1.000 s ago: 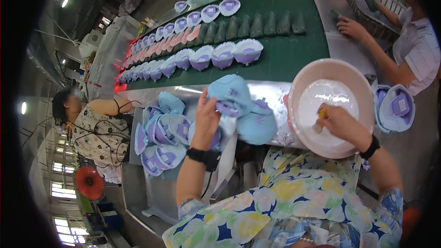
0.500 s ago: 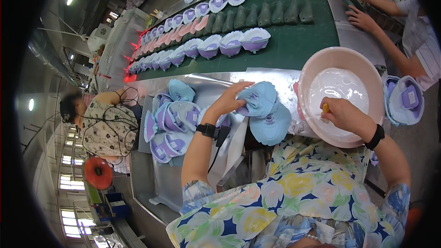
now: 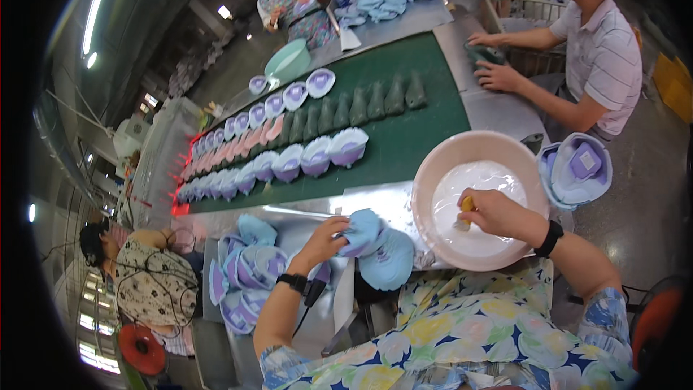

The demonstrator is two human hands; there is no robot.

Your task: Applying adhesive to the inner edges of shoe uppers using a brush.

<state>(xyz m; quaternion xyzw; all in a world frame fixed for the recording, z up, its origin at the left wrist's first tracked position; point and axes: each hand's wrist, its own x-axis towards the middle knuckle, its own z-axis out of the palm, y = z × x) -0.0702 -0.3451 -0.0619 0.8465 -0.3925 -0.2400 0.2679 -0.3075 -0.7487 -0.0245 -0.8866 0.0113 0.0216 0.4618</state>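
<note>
My left hand (image 3: 325, 242) is closed on a light blue shoe upper (image 3: 362, 231) with a purple lining. A second light blue shoe upper (image 3: 388, 260) lies against it at the near edge of the metal table; whether the hand also grips this one is hidden. My right hand (image 3: 498, 215) grips a brush (image 3: 465, 214) with a yellow handle over a pale pink basin (image 3: 426, 227). White liquid (image 3: 485, 182) covers the basin's bottom, and the brush's pale head points down toward it. Left of my left hand, a metal tray holds several blue and purple shoe uppers (image 3: 261, 266).
Beyond the metal edge, a green conveyor (image 3: 404, 133) carries rows of shoe uppers, dark foot-shaped lasts (image 3: 357, 110) and pink pieces. More uppers (image 3: 581, 166) stand right of the basin. Co-workers are at the left, far side and right. A green basin (image 3: 287, 63) sits behind the conveyor.
My view has tilted up and turned right, showing more co-workers at the far side. The brush's head, hidden before, now shows below my right hand. My left hand keeps hold of the shoe upper.
</note>
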